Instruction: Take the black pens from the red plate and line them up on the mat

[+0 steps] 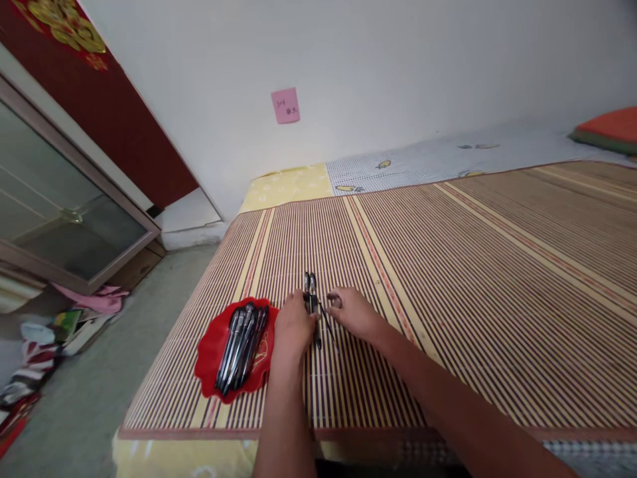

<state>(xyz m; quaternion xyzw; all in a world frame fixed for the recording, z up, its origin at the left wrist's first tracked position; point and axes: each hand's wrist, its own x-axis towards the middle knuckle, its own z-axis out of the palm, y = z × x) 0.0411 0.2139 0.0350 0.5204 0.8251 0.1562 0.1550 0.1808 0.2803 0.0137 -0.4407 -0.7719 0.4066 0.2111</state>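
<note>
Two black capped pens [312, 284] lie side by side on the striped mat, pointing away from me. My left hand [296, 323] is closed around their near parts, its fingers hiding some of the barrels. Just right of them a thin dark stick, like a slim pen or refill [328, 326], lies slanted on the mat. Beside its upper end is my right hand [352, 312], thumb and fingers curled together; a small dark spot shows between them, too small to name. Left of my left hand, a red scalloped plate [206, 358] holds a pile of black pens [241, 345].
The striped mat [448, 279] covers a bed set against a white wall with a pink note [286, 106]. An orange cushion [610, 126] is at the far right. On the left, floor, a glass-panelled door [70, 192] and piled cloths [34, 358].
</note>
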